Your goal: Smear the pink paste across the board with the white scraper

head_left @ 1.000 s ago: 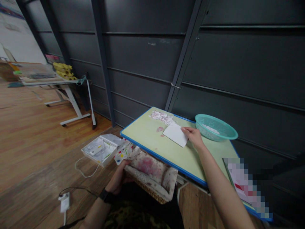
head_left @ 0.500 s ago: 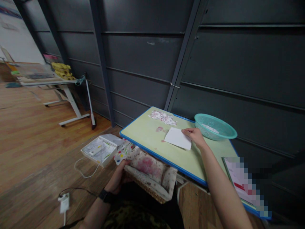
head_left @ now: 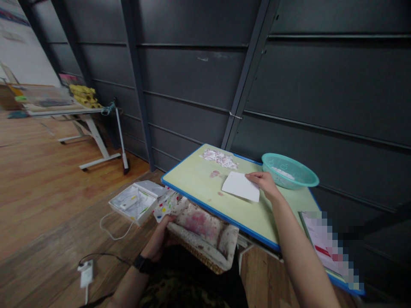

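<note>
Between the thumb and fingers of my right hand (head_left: 265, 183) is the edge of a white sheet (head_left: 241, 185), paper or thin card, held slightly tilted over the yellow-green tabletop (head_left: 192, 175). My left hand (head_left: 160, 237) grips the left end of a cloth-lined wicker basket (head_left: 205, 239) just below the table's front edge. The basket's pale lining has a pink stain and dark spots, and I see nothing else in it. A pile of small torn paper pieces (head_left: 220, 158) lies toward the table's back, with pinkish wet marks (head_left: 214, 173) nearer the sheet.
A turquoise plastic basin (head_left: 290, 171) with white scraps stands at the table's back right. A partly pixelated flat item (head_left: 321, 244) lies at the right edge. Left on the floor are an open white box (head_left: 135, 201) and a power strip with cord (head_left: 86, 273). Dark panelled wall stands behind.
The white sheet and my right hand have shifted very slightly to the right. My left hand and the basket stay in place.
</note>
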`<act>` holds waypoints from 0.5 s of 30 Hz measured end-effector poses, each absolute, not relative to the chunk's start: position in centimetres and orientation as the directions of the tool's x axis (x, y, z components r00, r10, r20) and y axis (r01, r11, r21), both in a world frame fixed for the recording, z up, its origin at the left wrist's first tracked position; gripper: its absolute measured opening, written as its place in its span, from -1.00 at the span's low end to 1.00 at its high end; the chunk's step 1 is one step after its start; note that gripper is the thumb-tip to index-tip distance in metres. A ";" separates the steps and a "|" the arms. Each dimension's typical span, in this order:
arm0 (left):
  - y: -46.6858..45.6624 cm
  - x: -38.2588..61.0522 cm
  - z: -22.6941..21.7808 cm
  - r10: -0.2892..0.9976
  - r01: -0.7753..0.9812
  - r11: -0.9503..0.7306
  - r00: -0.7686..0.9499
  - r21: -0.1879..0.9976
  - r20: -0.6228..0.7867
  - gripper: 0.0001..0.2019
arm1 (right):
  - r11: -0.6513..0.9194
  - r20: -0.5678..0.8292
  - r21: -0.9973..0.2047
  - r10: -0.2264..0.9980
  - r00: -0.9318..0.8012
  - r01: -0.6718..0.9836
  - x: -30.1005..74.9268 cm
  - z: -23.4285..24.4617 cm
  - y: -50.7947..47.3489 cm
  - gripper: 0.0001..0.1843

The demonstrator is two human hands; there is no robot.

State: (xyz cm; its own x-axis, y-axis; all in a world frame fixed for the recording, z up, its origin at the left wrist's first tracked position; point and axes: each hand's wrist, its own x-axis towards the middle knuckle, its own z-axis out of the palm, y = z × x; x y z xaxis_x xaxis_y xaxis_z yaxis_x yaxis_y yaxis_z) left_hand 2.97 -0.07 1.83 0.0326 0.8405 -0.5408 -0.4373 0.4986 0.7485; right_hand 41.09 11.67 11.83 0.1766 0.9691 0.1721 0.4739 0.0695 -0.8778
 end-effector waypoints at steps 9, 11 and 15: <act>-0.2 3.1 2.1 0.838 -0.440 0.496 0.017 0.748 -0.546 -0.51 | 0.028 0.040 -0.845 0.999 0.011 0.534 40.7 13.2 10.5 -0.40; -0.1 3.0 2.0 0.830 -0.431 0.509 0.014 0.745 -0.558 -0.48 | 0.015 -0.029 -0.859 0.997 -0.077 0.512 39.6 13.3 10.2 -0.39; -0.1 2.9 1.4 0.846 -0.443 0.490 0.035 0.751 -0.531 -0.45 | -0.025 -0.132 -0.891 0.969 -0.207 0.453 37.1 12.9 9.8 -0.36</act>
State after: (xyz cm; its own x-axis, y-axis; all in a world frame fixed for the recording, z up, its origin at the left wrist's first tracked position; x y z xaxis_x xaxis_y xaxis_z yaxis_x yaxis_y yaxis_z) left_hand 2.92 -0.07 1.42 0.0346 0.8464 -0.5314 -0.4432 0.4895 0.7510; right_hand 37.15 9.79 12.85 -0.2068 0.9694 -0.1321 0.4528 -0.0249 -0.8913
